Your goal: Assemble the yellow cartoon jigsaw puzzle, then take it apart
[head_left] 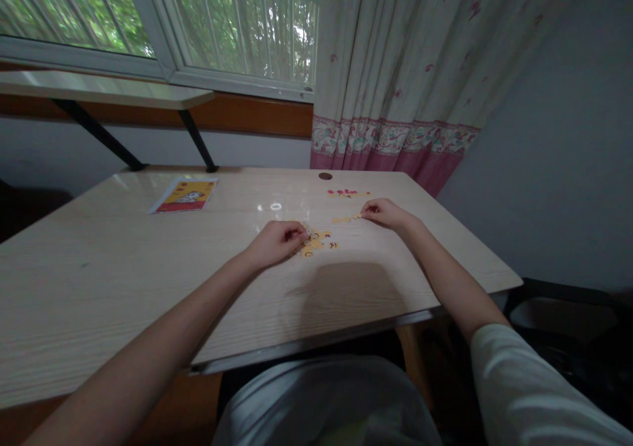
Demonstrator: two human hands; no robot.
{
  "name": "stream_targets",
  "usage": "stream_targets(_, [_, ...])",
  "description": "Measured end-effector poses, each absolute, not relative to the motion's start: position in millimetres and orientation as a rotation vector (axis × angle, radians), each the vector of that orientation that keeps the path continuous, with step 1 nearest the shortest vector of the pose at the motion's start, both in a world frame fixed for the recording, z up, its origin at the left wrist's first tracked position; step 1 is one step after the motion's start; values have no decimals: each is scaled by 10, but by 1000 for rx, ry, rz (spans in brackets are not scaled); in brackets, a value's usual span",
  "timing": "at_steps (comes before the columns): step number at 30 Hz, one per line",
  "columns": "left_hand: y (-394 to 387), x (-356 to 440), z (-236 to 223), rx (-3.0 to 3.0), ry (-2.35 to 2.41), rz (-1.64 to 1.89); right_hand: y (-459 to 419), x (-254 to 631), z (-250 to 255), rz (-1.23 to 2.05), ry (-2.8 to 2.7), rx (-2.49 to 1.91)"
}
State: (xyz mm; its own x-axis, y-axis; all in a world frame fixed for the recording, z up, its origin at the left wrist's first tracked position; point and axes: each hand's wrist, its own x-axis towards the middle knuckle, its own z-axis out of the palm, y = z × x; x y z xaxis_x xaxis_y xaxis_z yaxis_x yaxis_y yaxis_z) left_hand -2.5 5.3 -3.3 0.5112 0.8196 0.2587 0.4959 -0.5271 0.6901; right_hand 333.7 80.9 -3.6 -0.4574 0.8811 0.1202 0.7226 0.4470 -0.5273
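My right hand (386,212) is closed in a pinch at a small yellow puzzle piece (357,216), which lies at the right end of a short row of yellow pieces (339,220). My left hand (279,241) rests at the left edge of a loose pile of yellow puzzle pieces (315,242), some with dark or red marks. Its fingers are curled together, and whatever they hold is hidden. Farther back, a row of red and yellow pieces (346,193) lies on the table.
A yellow and red picture sheet (185,195) lies at the back left of the pale wooden table (123,281). Beyond it, a raised shelf (109,91) stands on black supports. A round cable hole (325,176) sits near the back edge, before a curtain (395,103).
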Motion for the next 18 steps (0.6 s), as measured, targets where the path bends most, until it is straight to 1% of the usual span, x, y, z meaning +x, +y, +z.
stream_targets(4, [52, -23, -28, 2208, 1074, 777, 814, 3359, -43, 594, -2306, -1383])
stream_targets(18, [45, -18, -14, 2199, 1079, 771, 818, 3335, -21, 463, -2402, -1392])
